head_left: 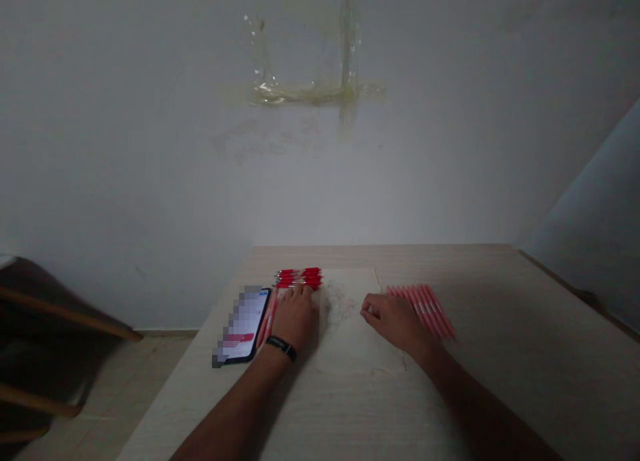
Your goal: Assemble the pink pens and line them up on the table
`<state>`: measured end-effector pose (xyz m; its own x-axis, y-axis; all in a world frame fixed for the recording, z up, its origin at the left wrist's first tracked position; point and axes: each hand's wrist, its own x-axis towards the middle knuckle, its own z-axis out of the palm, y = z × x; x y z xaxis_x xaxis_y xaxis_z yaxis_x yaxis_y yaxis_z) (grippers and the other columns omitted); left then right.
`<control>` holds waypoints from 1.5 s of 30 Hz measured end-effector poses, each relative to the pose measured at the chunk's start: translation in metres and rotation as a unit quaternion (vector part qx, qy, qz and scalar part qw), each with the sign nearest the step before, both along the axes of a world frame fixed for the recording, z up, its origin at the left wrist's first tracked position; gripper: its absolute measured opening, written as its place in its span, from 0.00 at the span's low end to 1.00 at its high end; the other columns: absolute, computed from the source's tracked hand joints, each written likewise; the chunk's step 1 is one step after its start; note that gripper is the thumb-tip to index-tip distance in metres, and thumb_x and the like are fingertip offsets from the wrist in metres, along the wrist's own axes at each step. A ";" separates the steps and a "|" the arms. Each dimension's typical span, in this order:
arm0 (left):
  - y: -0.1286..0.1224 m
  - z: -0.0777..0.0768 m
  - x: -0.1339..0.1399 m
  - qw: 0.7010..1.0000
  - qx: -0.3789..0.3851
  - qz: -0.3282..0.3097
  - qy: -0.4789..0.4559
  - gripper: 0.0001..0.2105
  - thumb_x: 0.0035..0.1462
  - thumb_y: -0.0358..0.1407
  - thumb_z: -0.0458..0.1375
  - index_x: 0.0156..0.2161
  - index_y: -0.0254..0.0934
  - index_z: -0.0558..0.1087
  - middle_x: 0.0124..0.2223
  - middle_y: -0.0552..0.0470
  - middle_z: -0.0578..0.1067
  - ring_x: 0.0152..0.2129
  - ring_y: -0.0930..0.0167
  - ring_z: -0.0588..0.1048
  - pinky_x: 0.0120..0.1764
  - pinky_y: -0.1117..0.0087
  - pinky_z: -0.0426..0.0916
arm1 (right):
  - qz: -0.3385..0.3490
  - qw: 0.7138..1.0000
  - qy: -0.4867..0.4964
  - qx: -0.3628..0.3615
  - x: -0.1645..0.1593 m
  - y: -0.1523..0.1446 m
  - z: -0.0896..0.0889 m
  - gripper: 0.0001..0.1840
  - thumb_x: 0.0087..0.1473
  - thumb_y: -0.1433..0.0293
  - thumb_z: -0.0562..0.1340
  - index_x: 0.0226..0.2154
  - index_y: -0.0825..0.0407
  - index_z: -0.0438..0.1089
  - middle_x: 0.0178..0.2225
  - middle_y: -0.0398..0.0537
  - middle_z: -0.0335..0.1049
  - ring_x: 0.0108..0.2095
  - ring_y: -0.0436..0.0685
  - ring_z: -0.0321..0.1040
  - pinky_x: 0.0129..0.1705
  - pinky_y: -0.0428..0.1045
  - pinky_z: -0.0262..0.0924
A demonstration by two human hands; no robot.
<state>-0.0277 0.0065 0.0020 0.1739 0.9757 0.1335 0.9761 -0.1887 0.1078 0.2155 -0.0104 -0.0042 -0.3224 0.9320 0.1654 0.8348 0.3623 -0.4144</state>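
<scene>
Bare forearms, left hand palm-down and half open, right hand loosely curled, holds unclear, slim red pens beyond left hand, row of slim pink pens beside right hand

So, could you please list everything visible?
wooden table: one, beige, centre
scribbled sheet: one, whitish, on table
slim red pens: several, red, back left
slim pink pens: several, pink, left and right
flat smartphone: one, black, table's left
plain wall: one, grey, behind
glossy tape: strips, yellowish, on wall
wooden bars: three, brown, far left
tiled floor: one, beige, lower left
slanted surface: one, grey, far right
wristband: one, black, left wrist
left grip: one, bare, near smartphone
right grip: one, bare, by pink pens
</scene>
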 end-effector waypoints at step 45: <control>-0.008 0.009 0.018 0.892 -0.050 -0.237 -0.382 0.12 0.60 0.43 0.59 0.36 0.35 0.76 0.30 0.52 0.71 0.27 0.73 0.66 0.29 0.74 0.58 | 0.071 0.959 0.271 -0.032 0.005 0.006 -0.005 0.10 0.61 0.62 0.60 0.39 0.51 0.71 0.28 0.41 0.68 0.30 0.51 0.65 0.31 0.45 0.55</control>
<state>-0.0094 -0.0019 0.0109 0.4665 0.8300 0.3058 0.4229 -0.5130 0.7470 0.2204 -0.0042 -0.0089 -0.3296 0.8988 0.2891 0.4341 0.4161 -0.7990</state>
